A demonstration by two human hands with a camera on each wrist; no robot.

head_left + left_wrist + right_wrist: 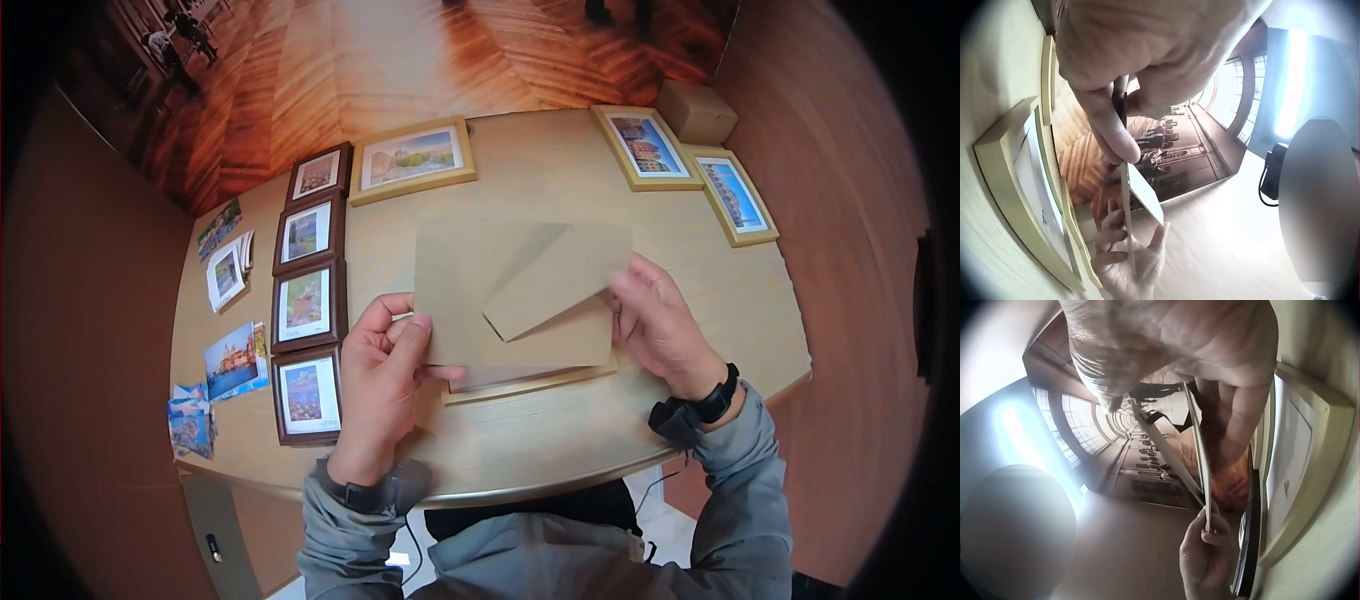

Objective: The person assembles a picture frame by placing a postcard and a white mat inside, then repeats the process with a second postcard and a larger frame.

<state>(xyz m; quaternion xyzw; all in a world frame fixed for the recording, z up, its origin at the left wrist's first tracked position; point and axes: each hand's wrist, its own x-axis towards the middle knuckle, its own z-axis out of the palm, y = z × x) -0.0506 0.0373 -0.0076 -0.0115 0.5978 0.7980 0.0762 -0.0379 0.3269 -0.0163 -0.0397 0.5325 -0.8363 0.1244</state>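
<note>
A brown backing board (450, 265) is held above the worktop (385, 235) by both hands, its long axis stretched from one to the other. The left edge is pinched by the left hand (382, 372), with the thumb laid on the upper face; the opposite edge is gripped between the thumb and fingers of the right hand (665, 325). By the right hand the board's stand flap (560, 285) is more nearly reached, its wide end set beside those fingers and its narrow end slanted back toward the left hand. Directly beneath the board, between the hands and apart from both, a pale frame (540, 386) is seen lying on the worktop, its near rim left uncovered. Judged from this view, the board's long sides are roughly aligned with that rim. Beyond the left hand, dark frames (308, 398) are lined up in a row.
</note>
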